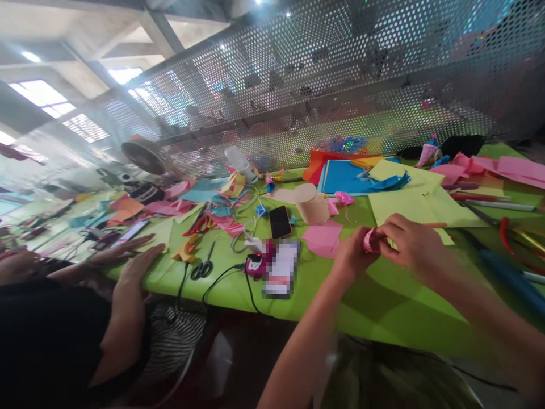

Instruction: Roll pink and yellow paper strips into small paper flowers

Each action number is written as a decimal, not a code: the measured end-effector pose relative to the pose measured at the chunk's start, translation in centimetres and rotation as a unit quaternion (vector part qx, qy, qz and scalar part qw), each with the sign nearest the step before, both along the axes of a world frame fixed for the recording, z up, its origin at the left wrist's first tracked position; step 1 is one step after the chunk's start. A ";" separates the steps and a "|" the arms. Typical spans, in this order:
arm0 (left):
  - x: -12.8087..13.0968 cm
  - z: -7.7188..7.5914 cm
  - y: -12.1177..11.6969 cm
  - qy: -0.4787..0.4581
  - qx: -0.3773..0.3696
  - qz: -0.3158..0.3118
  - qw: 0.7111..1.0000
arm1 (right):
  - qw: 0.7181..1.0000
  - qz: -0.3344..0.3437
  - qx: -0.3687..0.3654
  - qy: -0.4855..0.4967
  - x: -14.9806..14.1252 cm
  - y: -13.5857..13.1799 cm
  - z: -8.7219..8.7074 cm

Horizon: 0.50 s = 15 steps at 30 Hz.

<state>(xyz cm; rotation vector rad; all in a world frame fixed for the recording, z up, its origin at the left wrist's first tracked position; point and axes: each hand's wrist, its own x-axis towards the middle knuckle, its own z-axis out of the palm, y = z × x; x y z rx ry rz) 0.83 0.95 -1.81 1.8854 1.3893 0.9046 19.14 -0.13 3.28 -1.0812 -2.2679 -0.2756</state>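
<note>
My left hand (355, 254) has its fingers closed around a small rolled piece of pink paper (371, 241). From the other side my right hand (402, 241) pinches the same pink piece, its fingertips meeting those of the left. Both hands are held just above the front part of the green table. A flat pink paper sheet (322, 238) lies just left of my left hand. Behind it stands a pale paper roll (311, 204). Yellow paper sheets (409, 190) are spread beyond my right hand, with blue sheets (340, 177) behind.
Left of my arm lie a lit phone (281, 270), a dark phone (280, 221), a purple power strip (259, 266) with cables, black scissors (202, 269) and a yellow glue gun (185, 250). A co-worker's hands (142, 258) rest at the left. A perforated metal screen (272, 96) rises behind.
</note>
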 end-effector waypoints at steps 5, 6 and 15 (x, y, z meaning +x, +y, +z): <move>-0.1 -0.6 0.0 -0.116 -0.013 -0.020 0.993 | 0.986 0.000 -0.095 0.134 1.5 -0.1 1.0; -0.1 -0.8 0.0 -0.140 -0.016 -0.027 0.990 | 0.982 0.003 -0.115 0.152 1.7 -0.1 1.2; 0.2 -1.1 0.0 -0.275 -0.060 -0.083 0.956 | 0.938 0.105 -0.261 0.204 0.9 -0.3 1.4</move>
